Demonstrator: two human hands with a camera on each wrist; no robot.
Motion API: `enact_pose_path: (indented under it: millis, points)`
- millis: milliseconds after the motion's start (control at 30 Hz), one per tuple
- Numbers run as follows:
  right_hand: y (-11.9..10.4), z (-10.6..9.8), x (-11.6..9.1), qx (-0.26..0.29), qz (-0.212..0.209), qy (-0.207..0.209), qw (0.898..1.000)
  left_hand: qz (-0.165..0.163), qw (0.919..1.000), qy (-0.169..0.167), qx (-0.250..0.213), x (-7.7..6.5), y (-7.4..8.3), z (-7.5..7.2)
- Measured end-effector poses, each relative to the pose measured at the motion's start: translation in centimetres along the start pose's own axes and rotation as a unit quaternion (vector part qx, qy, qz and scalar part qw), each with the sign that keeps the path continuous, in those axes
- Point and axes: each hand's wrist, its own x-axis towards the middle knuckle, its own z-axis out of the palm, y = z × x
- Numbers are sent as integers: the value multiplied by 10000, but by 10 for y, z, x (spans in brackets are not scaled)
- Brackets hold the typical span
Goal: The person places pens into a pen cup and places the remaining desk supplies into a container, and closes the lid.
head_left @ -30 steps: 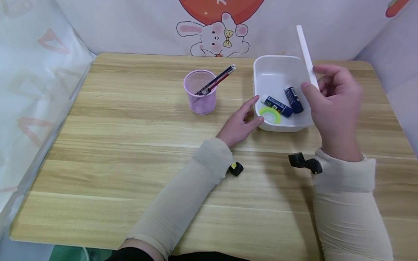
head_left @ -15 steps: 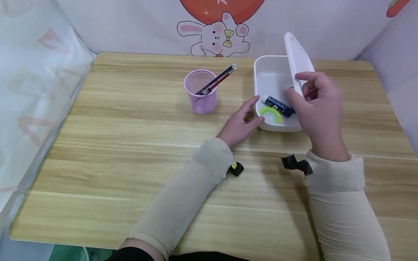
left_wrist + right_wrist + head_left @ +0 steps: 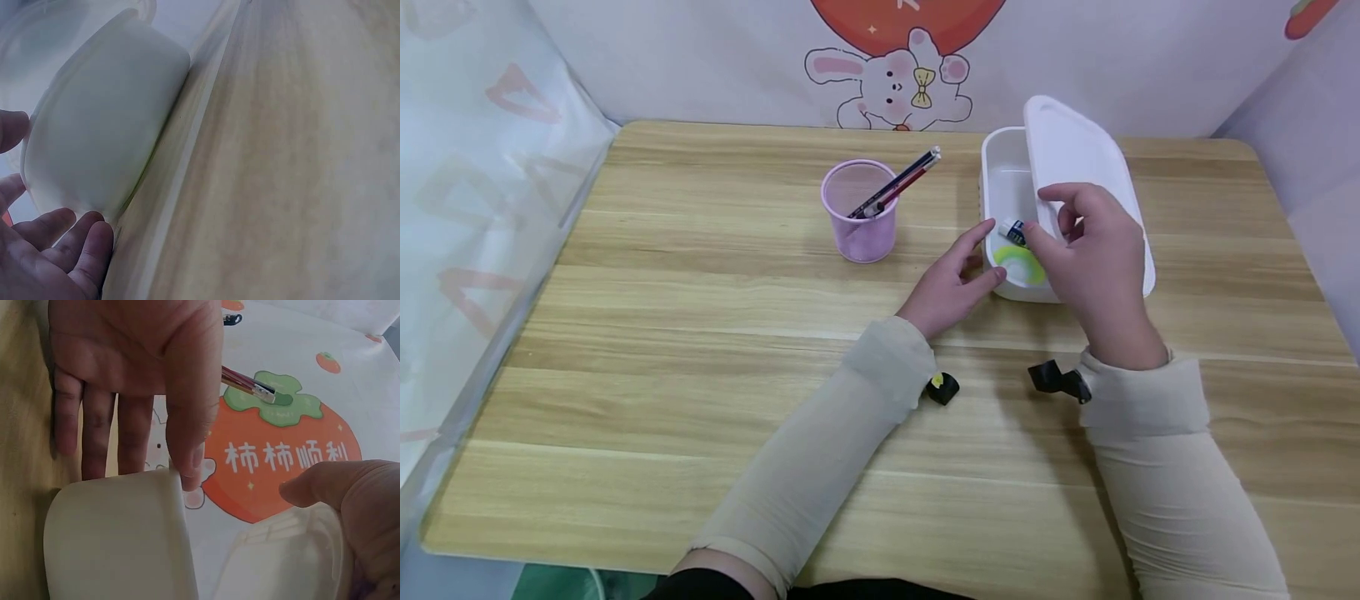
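Note:
In the head view, a white plastic box [image 3: 1000,279] stands at the back right of the table. My left hand [image 3: 943,292] braces its near left corner, thumb and straight index touching the outside. The right wrist view shows the left hand [image 3: 119,356] with straight fingers against the box wall [image 3: 119,537]. My right hand [image 3: 1093,258] pinches the edge of a white lid [image 3: 1075,150], tilted over the box's right part. Inside lie a dark blue glue stick [image 3: 1013,233], partly covered, and a yellow-green ring-shaped item [image 3: 1033,265]. The right part of the interior is hidden.
A pink cup [image 3: 865,242] with several pencils [image 3: 898,185] leaning in it stands left of the box. A printed backdrop [image 3: 700,62] rises behind the wooden table [image 3: 700,358]. Small black cameras [image 3: 943,387] sit at both wrists.
My right hand has moved left with the lid, which has tipped from nearly edge-on to lie lower over the box. One glue stick has become hidden. The left hand has stayed in place.

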Motion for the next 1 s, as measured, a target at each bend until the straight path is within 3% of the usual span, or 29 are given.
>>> enact_pose_path:
  millis: [367, 1000]
  points:
    - [3, 15, -3, -423, -428, -359, 9975, 49, 10000, 32, -74, 0, 0, 0]
    - [7, 28, -8, -880, -596, -654, 9922, 96, 9999, -1, 43, 0, -1, -2]
